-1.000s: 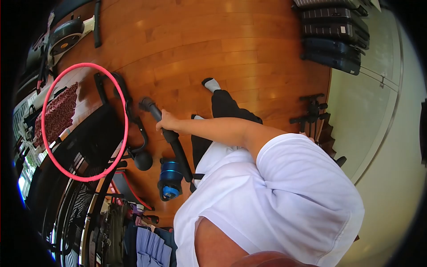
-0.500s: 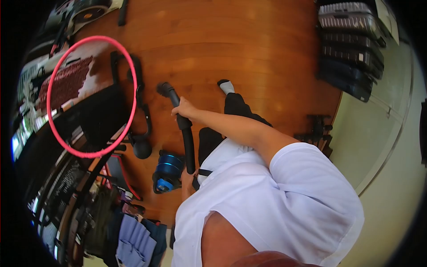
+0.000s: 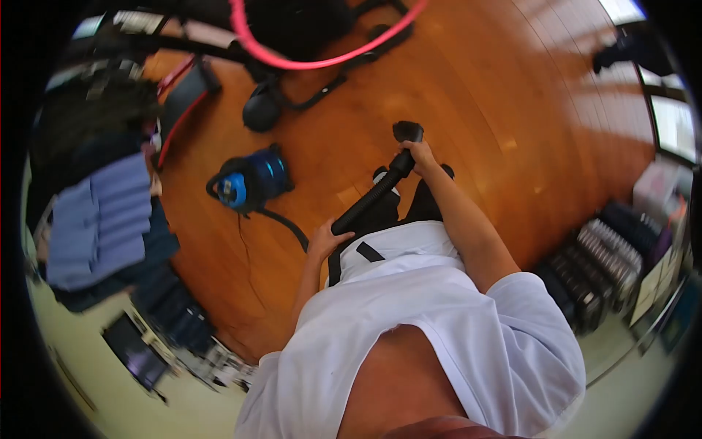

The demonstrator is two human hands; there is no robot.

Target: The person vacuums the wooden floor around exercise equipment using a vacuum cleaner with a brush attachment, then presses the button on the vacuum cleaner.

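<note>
A black vacuum hose (image 3: pixel 369 205) runs diagonally in front of my body, with a dark brush head (image 3: pixel 408 132) at its far end. Near that head, my right hand (image 3: pixel 418 156) is closed round the hose's handle. Lower down, my left hand (image 3: pixel 327 238) wraps round the ribbed hose close to my waist. The blue and black vacuum cleaner (image 3: pixel 265 174) stands on the wooden floor to the left, and the hose leads back to it. A thin cord (image 3: pixel 247 256) trails from it over the floor.
A pink hoop (image 3: pixel 296 64) and black exercise equipment (image 3: pixel 263 106) are at the top. Folded blue clothes (image 3: pixel 102 219) hang at the left. Several suitcases (image 3: pixel 585 267) stand at the right. My feet are just beyond the hose.
The view has swung round, so the hoop is now at the top and the suitcases lower right. My left hand, mostly hidden before, now shows on the hose. My right hand keeps its hold.
</note>
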